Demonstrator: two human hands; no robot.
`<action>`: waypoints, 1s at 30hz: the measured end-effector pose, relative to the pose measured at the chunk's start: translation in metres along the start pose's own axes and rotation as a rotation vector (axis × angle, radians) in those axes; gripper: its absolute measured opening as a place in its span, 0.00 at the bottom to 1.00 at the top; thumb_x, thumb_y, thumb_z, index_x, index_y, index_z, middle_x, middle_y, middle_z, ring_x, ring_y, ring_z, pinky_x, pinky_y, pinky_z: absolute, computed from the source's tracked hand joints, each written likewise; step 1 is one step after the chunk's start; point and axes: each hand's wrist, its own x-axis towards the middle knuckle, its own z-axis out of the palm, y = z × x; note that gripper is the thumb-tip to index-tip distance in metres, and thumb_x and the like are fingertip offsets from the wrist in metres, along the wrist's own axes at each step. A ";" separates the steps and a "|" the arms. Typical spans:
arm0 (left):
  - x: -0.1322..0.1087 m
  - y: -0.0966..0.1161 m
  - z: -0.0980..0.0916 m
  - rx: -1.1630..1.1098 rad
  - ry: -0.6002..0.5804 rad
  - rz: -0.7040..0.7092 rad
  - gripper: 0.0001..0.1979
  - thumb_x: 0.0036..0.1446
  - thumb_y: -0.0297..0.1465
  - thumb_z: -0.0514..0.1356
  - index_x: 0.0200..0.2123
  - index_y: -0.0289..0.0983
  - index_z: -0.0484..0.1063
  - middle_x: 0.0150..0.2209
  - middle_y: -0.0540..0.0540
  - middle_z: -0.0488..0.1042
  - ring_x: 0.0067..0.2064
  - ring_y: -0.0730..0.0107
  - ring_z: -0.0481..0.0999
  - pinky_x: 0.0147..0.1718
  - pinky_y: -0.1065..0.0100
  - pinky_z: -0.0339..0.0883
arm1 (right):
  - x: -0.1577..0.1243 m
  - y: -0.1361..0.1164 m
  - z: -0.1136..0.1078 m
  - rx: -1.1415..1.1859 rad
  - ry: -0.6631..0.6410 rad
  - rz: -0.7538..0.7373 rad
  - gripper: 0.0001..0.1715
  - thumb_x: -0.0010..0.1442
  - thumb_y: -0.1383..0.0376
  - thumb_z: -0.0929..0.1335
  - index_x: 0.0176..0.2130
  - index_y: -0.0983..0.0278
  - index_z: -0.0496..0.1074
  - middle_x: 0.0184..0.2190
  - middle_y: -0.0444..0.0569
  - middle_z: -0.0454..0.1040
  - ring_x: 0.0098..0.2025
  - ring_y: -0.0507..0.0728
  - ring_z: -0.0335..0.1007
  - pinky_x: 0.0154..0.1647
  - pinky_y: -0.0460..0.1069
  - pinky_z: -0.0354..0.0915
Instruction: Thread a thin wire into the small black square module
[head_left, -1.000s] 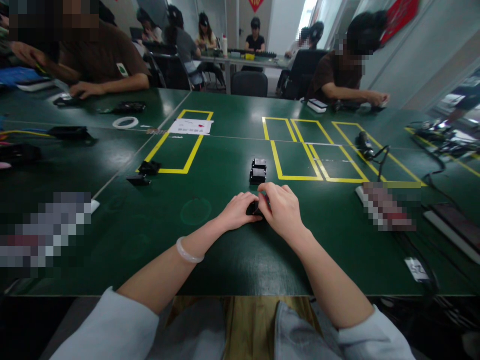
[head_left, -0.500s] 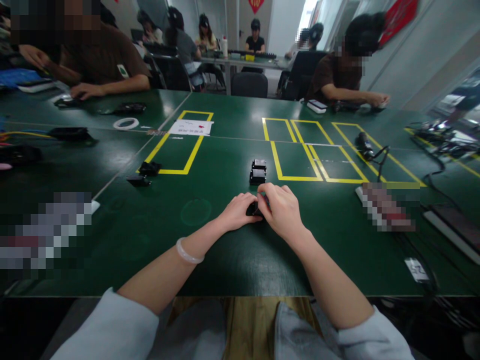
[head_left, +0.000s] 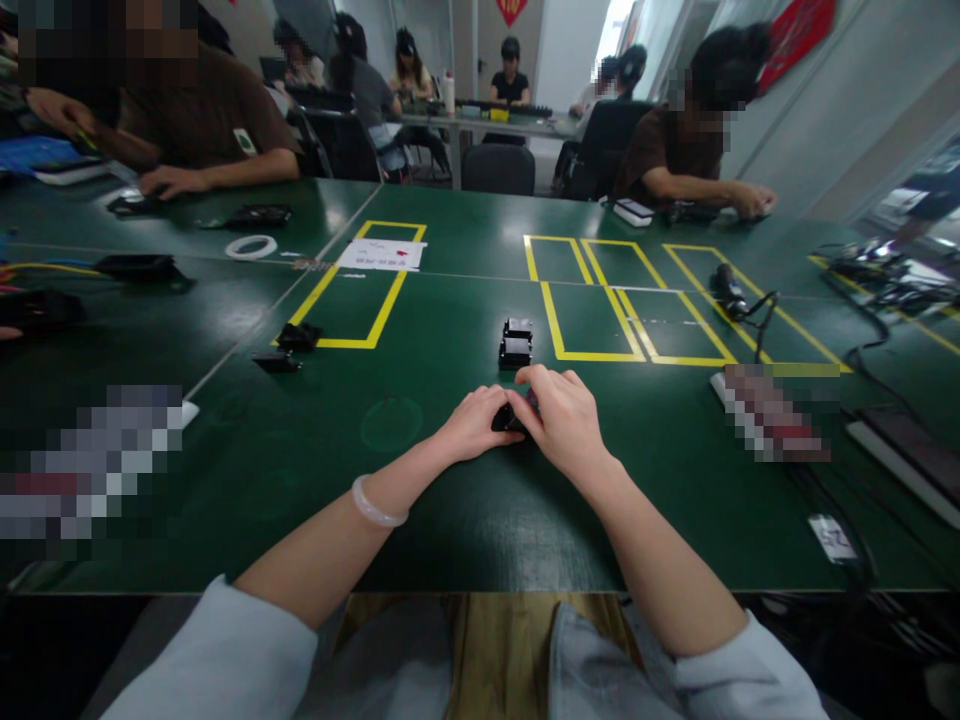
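- Clasping of a small black part by the left hand is observed; the fingers are bent, the thumb is drawn in below them, and the part's left side is covered.
- The right hand is curled at the part's right side, with thumb and forefinger brought close together; its exact grip is hidden and cannot be told.
- The part is positioned between the two hands, over the middle of the green table; whether it is supported by the surface cannot be told.
- Two black blocks are set one behind the other, just beyond the fingers.
- Two loose black pieces are found to the left, near a corner of a yellow tape outline.
- A white sheet is laid across that outline; a white ring is placed farther left.
- A corded black device is located within the rightmost of the outlines ahead.
- A white bracelet is worn on the left forearm.
- Seats across the table are occupied by two co-workers in brown shirts.
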 end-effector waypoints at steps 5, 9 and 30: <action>0.000 -0.001 0.001 0.001 0.007 0.009 0.19 0.52 0.40 0.66 0.44 0.38 0.68 0.44 0.44 0.72 0.45 0.55 0.71 0.45 0.56 0.65 | -0.001 0.001 0.001 -0.010 -0.003 -0.007 0.09 0.67 0.66 0.59 0.39 0.63 0.67 0.30 0.46 0.74 0.30 0.53 0.66 0.37 0.49 0.54; 0.000 -0.001 0.002 0.008 0.013 0.003 0.18 0.52 0.40 0.66 0.42 0.38 0.68 0.43 0.44 0.72 0.45 0.55 0.71 0.45 0.56 0.65 | 0.000 0.001 0.001 0.005 -0.005 -0.002 0.10 0.67 0.64 0.59 0.39 0.63 0.67 0.29 0.46 0.73 0.30 0.53 0.66 0.37 0.49 0.54; -0.001 -0.003 0.002 0.003 0.018 0.012 0.19 0.52 0.40 0.66 0.43 0.38 0.67 0.44 0.44 0.72 0.45 0.56 0.71 0.45 0.56 0.65 | 0.000 0.000 0.002 0.006 -0.017 -0.001 0.09 0.65 0.67 0.59 0.40 0.63 0.67 0.31 0.46 0.74 0.31 0.53 0.66 0.38 0.50 0.55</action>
